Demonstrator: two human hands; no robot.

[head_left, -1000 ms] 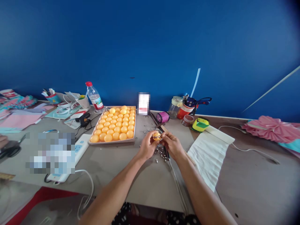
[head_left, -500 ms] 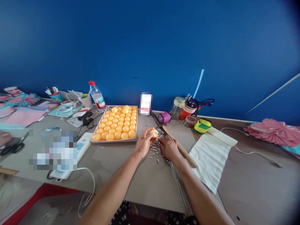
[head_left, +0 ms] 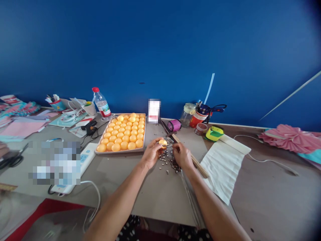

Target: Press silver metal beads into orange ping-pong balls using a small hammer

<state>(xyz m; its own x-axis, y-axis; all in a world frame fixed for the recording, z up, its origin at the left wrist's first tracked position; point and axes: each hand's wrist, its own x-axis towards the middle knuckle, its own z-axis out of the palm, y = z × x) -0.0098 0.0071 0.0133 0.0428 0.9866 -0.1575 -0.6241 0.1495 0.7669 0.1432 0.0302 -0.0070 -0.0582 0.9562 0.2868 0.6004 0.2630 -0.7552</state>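
My left hand [head_left: 151, 153] is closed around an orange ball [head_left: 163, 142], held up between thumb and fingers above the table; shiny dark and silver bits show along its lower side. A short way to the right, my right hand [head_left: 183, 155] has its fingertips drawn together in a pinch; whatever lies between them is too small to make out. Small silver beads [head_left: 163, 160], some bell-like, lie loose below and between both hands. Left of them, a shallow box [head_left: 144, 134] holds rows of similar orange balls.
Wooden sticks [head_left: 199, 165] lie under my right forearm beside a white cloth [head_left: 220, 167]. A purple roll [head_left: 174, 125], a jar [head_left: 188, 115] and a yellow-green object [head_left: 215, 133] stand behind. A power strip [head_left: 87, 154] is at left, near another person's hand [head_left: 3, 149] and scissors [head_left: 12, 161].
My right hand went from the ball down to the beads, then rose slightly with its fingers pinched. My left hand kept the ball, turning it and shifting a little left.
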